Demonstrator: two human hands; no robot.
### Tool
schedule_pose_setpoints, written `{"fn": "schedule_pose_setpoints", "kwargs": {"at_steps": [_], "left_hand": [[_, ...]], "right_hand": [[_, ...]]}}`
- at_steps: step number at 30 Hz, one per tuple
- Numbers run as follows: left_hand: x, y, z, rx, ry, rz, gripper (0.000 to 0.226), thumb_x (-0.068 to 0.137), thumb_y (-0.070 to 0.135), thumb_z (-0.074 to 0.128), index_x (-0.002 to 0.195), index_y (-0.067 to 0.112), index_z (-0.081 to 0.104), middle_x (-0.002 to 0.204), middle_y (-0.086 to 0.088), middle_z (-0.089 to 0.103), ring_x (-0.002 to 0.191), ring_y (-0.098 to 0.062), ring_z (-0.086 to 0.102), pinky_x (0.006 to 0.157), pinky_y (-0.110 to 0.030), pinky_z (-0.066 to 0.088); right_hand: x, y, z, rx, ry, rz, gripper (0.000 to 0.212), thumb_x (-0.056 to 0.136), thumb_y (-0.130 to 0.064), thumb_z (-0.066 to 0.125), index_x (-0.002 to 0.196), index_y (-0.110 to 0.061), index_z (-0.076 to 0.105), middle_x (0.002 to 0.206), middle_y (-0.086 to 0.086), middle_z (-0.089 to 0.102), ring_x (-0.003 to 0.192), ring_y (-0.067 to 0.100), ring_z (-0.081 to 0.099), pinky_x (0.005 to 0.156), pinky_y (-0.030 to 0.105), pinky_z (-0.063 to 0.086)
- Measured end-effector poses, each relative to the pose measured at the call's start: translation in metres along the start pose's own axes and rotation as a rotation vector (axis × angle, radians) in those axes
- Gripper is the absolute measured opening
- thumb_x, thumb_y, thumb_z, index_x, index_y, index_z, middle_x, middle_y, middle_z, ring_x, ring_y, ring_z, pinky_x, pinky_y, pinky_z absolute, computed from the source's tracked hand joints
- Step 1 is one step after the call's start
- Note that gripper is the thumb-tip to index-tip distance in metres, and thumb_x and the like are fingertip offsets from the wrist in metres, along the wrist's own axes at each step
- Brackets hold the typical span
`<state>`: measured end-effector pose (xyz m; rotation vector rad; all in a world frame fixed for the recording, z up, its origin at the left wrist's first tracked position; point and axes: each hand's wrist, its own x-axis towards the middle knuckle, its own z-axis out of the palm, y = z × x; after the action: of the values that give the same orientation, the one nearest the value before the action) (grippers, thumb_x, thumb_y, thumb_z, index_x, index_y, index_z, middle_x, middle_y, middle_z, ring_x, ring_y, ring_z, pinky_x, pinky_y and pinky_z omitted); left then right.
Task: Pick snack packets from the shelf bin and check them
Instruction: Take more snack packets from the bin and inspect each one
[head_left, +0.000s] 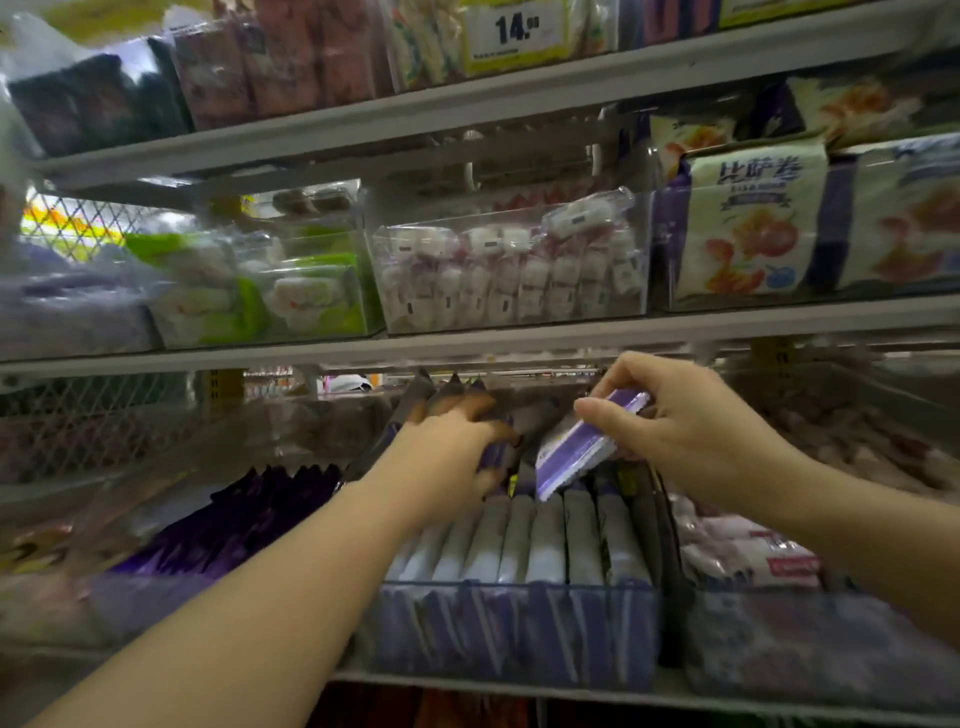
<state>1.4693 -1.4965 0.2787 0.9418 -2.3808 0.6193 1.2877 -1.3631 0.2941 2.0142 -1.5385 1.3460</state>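
Pinching purple-white snack packet (582, 447) between thumb and fingers: right hand (691, 431), head view. Packet tilted, lifted above clear shelf bin (519, 634), lower end just over standing packets (519, 540). Packet lies left of right palm, between both hands. Left hand (447, 457) at bin's rear, fingers curled round tops of standing packets, thumb underneath. Bin on lower shelf, packed with upright row. Marshmallow tub (509, 270) on shelf above.

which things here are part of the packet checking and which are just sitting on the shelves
In the job: purple packet held above the bin; standing packets; clear bin holding them.
Just lying about: white-and-pink sweets box; pizza-roll bags; green packs; price tag.
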Motion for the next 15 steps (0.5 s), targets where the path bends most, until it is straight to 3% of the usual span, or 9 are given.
{"fn": "schedule_pose_setpoints", "kwargs": {"at_steps": [4,6,8,10,12,13,15], "left_hand": [[-0.030,0.018,-0.008,-0.342,0.144,-0.125,0.025,0.096,0.024,0.054,0.117,0.024,0.067,0.108,0.002,0.064,0.102,-0.020,0.060,0.090,-0.037,0.048],[-0.048,0.028,-0.008,-0.578,0.238,-0.217,0.020,0.097,0.021,0.053,0.096,0.019,0.073,0.083,0.008,0.067,0.083,-0.015,0.063,0.079,-0.028,0.049],[-0.065,0.037,-0.008,-0.794,0.318,-0.342,0.035,0.101,0.028,0.048,0.075,0.017,0.070,0.067,0.010,0.066,0.072,-0.013,0.062,0.066,-0.021,0.045],[-0.083,0.043,-0.005,-1.142,0.297,-0.494,0.043,0.102,0.039,0.042,0.080,0.016,0.072,0.073,0.007,0.074,0.075,-0.010,0.069,0.072,-0.020,0.051],[-0.100,0.047,0.000,-1.569,0.164,-0.565,0.044,0.101,0.045,0.040,0.102,0.014,0.071,0.095,-0.006,0.076,0.091,-0.020,0.072,0.086,-0.033,0.054],[-0.110,0.048,0.004,-1.704,0.127,-0.567,0.044,0.101,0.045,0.040,0.111,0.013,0.068,0.102,-0.009,0.075,0.094,-0.025,0.072,0.085,-0.037,0.055],[-0.126,0.048,0.012,-1.750,0.176,-0.557,0.038,0.100,0.041,0.045,0.119,0.014,0.065,0.107,-0.010,0.074,0.095,-0.026,0.072,0.082,-0.040,0.056]], "right_hand": [[-0.034,-0.016,0.011,0.069,0.155,-0.082,0.016,0.084,-0.037,0.065,0.080,-0.021,0.062,0.080,-0.005,0.068,0.066,0.006,0.061,0.067,0.033,0.054],[-0.052,-0.024,0.021,0.164,0.198,-0.105,0.013,0.085,-0.030,0.067,0.080,-0.020,0.061,0.087,-0.006,0.069,0.058,0.005,0.059,0.059,0.022,0.051],[-0.070,-0.031,0.034,0.305,0.201,-0.106,0.010,0.085,-0.024,0.069,0.080,-0.020,0.061,0.098,-0.013,0.068,0.065,0.001,0.064,0.059,0.017,0.050],[-0.088,-0.036,0.050,0.407,0.188,-0.130,0.009,0.084,-0.020,0.070,0.080,-0.019,0.062,0.111,-0.020,0.063,0.093,-0.004,0.065,0.072,0.013,0.050],[-0.104,-0.040,0.069,0.449,0.141,-0.160,0.008,0.084,-0.021,0.070,0.082,-0.021,0.062,0.126,-0.018,0.055,0.114,-0.005,0.056,0.084,0.013,0.049],[-0.112,-0.041,0.078,0.481,0.101,-0.154,0.008,0.084,-0.022,0.070,0.083,-0.023,0.062,0.133,-0.018,0.049,0.117,-0.004,0.054,0.087,0.015,0.050],[-0.125,-0.045,0.095,0.555,0.005,-0.108,0.013,0.084,-0.023,0.069,0.091,-0.029,0.060,0.144,-0.020,0.038,0.117,0.000,0.056,0.086,0.021,0.053]]}}
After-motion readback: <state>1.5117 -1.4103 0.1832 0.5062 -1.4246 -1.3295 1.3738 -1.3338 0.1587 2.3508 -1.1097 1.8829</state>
